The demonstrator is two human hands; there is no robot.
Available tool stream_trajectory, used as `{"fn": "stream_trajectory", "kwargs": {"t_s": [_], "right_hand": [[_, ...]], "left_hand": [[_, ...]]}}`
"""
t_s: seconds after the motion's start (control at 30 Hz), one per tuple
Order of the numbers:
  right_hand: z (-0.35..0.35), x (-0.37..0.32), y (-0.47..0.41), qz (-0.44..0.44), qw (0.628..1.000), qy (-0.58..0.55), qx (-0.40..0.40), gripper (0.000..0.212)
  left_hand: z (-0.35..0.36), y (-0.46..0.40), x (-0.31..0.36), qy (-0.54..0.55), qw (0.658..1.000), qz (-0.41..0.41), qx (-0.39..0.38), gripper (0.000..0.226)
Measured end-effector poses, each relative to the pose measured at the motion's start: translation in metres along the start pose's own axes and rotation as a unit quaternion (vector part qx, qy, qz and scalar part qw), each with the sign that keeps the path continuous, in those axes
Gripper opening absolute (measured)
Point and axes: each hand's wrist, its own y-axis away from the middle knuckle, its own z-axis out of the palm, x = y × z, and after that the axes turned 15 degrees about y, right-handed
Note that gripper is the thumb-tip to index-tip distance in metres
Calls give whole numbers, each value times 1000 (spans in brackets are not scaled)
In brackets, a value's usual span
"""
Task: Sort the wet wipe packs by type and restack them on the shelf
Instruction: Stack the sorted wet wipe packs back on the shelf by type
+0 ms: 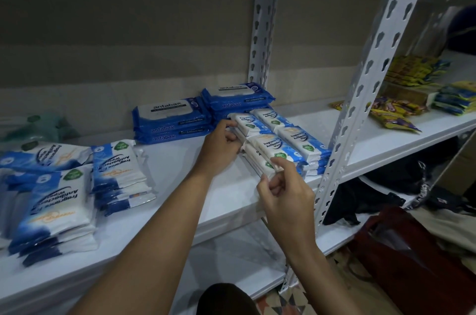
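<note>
Clearly the right hand (282,195) pinched the near end of the small-pack stack (268,157), its long axis running away; the left hand (221,144) gripped its far-left side.

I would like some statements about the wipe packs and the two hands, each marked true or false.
1. Both hands touch the small white wipe packs near the shelf post. True.
2. The blue Antabax packs lie at the front edge of the shelf. False: they lie at the back, by the wall.
3. The left hand holds an Antabax pack. False: it grips the small white packs.
4. Larger white-and-blue packs are stacked at the left. True.
5. The right hand pinches the front stack's near end. True.
</note>
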Motion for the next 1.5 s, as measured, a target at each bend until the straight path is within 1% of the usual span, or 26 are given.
{"fn": "stream_trajectory", "kwargs": {"t_s": [0.07, 0.13, 0.17, 0.23, 0.27, 0.33, 0.4, 0.47, 0.5, 0.53, 0.57, 0.67, 0.77, 0.93, 1.0, 1.03, 1.1, 1.13, 1.17, 1.2, 1.23, 1.3, 1.37, 1.5], "right_hand": [[-7, -2, -3, 4, 1000, 7, -5, 32], [-23, -9, -13, -20, 999, 23, 23, 27], [-30, -13, -23, -35, 998, 31, 40, 23], [-40, -19, -53, -41, 997, 51, 44, 14], [-40, -18, -74, -24, 996, 80, 23, 16], [-35, -7, -118, 38, 981, 183, -51, 29], [-27, 3, -151, 92, 937, 287, -179, 45], [-19, 7, -165, 109, 883, 336, -310, 60], [-14, 9, -169, 112, 863, 346, -351, 64], [-10, 11, -170, 116, 852, 352, -371, 66], [-8, 12, -170, 117, 850, 355, -371, 67], [-1, 19, -169, 108, 862, 352, -348, 70], [-1, 23, -167, 117, 865, 341, -349, 72], [-9, 24, -175, 128, 881, 310, -334, 60], [-6, 23, -182, 144, 893, 277, -325, 63], [-3, 23, -185, 148, 896, 263, -326, 63], [2, 20, -189, 137, 895, 251, -343, 62], [4, 18, -191, 132, 894, 246, -350, 60], [6, 16, -193, 129, 894, 240, -355, 59], [8, 16, -194, 126, 896, 233, -357, 58], [11, 17, -196, 127, 897, 224, -359, 59], [18, 22, -196, 134, 902, 199, -359, 65], [25, 27, -195, 135, 905, 180, -360, 66], [30, 31, -194, 123, 908, 177, -361, 50]], "left_hand": [[2, 2, 3, 19, 1000, -4, 12, 31], [3, 5, 8, 43, 998, -2, 35, 12], [3, 7, 11, 64, 997, 5, 40, 10], [2, 14, 16, 118, 993, 0, 16, 27], [2, 20, 19, 133, 991, -10, -15, 34], [3, 30, 27, 117, 988, -29, -96, 41], [5, 35, 30, 95, 980, -42, -169, 41], [6, 37, 32, 118, 972, -63, -194, 37], [7, 36, 32, 128, 969, -70, -197, 34], [8, 36, 32, 135, 967, -73, -204, 32], [9, 36, 33, 138, 965, -72, -211, 31], [12, 35, 33, 134, 964, -70, -219, 27], [12, 35, 34, 128, 965, -70, -219, 26], [11, 36, 35, 130, 968, -67, -206, 24], [8, 33, 36, 142, 976, -52, -154, 28], [6, 32, 36, 137, 984, -39, -109, 31], [3, 25, 33, 77, 997, 5, -4, 36], [3, 22, 30, 41, 998, 20, 43, 35], [2, 20, 26, 21, 997, 16, 72, 29], [2, 19, 25, 13, 996, -2, 84, 20], [3, 19, 24, 6, 996, -35, 82, 20], [4, 19, 25, -30, 996, -77, 45, 41], [5, 19, 27, -84, 994, -73, 13, 53], [6, 15, 21, -149, 987, -37, -44, 51]]}}
